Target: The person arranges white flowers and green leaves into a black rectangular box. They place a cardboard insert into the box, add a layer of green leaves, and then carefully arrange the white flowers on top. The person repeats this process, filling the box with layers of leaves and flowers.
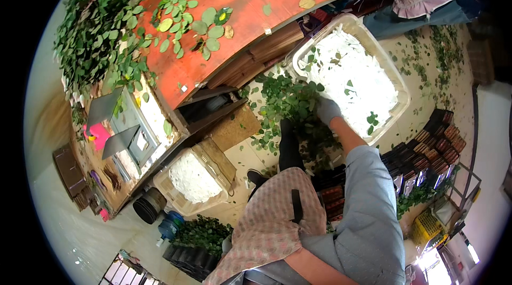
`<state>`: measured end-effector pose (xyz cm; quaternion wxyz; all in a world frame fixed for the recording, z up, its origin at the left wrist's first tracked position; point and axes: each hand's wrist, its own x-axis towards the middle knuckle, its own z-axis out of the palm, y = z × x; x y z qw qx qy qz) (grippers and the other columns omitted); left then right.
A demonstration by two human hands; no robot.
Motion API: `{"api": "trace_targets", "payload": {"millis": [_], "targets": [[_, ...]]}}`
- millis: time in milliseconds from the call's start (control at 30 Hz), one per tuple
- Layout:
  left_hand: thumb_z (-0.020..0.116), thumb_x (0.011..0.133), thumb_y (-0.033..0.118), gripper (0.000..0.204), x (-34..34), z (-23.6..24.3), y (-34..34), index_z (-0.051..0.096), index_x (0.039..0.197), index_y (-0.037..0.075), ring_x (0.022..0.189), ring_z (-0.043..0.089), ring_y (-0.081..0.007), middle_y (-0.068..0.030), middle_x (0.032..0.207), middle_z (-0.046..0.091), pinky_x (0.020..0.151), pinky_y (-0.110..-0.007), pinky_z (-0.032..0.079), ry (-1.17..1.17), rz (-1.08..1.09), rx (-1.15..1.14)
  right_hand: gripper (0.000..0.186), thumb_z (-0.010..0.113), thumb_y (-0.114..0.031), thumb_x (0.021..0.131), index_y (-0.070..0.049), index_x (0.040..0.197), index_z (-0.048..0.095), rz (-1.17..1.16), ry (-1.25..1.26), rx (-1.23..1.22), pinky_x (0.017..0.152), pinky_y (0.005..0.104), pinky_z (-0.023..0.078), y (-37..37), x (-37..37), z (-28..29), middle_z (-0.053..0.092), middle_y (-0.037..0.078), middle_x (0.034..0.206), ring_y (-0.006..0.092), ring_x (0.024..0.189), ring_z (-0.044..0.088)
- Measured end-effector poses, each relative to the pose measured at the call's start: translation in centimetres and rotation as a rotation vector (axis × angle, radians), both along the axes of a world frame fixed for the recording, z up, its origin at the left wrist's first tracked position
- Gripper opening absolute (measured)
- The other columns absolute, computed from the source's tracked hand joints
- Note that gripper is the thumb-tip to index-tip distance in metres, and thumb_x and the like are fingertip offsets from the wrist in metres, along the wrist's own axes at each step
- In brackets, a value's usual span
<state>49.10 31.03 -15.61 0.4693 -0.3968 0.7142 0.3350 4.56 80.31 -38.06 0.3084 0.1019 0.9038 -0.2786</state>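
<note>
My right hand (327,110), in a grey glove, reaches out beside the near left corner of a large pale plastic basket (404,90). Its fingers run into a bunch of green leafy stems (288,98) and appear closed on it; leaves partly hide the fingertips. The bunch spreads leftward, covering part of my dark-clad leg (289,143). White, strip-like pieces (349,66) fill the basket, with a few green leaves on top. No left hand shows.
An orange-topped table (229,23) carries loose leaves and a big leafy heap (101,23). A smaller basket (181,207) of white pieces stands left. Stacked dark trays (426,146) lie right. Potted plants (202,237) and a blue bottle (170,225) sit low left. Leaves litter the floor.
</note>
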Motion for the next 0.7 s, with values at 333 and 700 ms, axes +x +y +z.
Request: {"api": "trace_targets", "payload": {"millis": [333,700], "targets": [[0.055,0.090,0.052,0.052,3.0,-5.2,-4.4,0.072,0.114,0.008,0.105,0.067,-0.0389,-0.0217,0.111,0.071,0.091,-0.042,0.051,0.219,-0.015,0.086,0.024,0.063,-0.022,0.095,-0.012,0.117,0.067,0.126,0.504,-0.104,0.077,0.0431,0.054,-2.2,10.4,24.9,0.068,0.014,0.102,0.0324,0.089,0.068],[0.057,0.090,0.053,0.053,15.4,-8.5,-12.8,0.072,0.115,0.009,0.106,0.067,-0.0385,-0.0211,0.113,0.070,0.091,-0.042,0.051,0.273,-0.006,0.089,0.043,0.065,-0.021,0.092,-0.007,0.132,0.058,0.158,0.281,0.372,0.090,0.0466,0.051,-3.7,16.8,26.0,0.067,0.023,0.115,0.0399,0.104,0.065]]}}
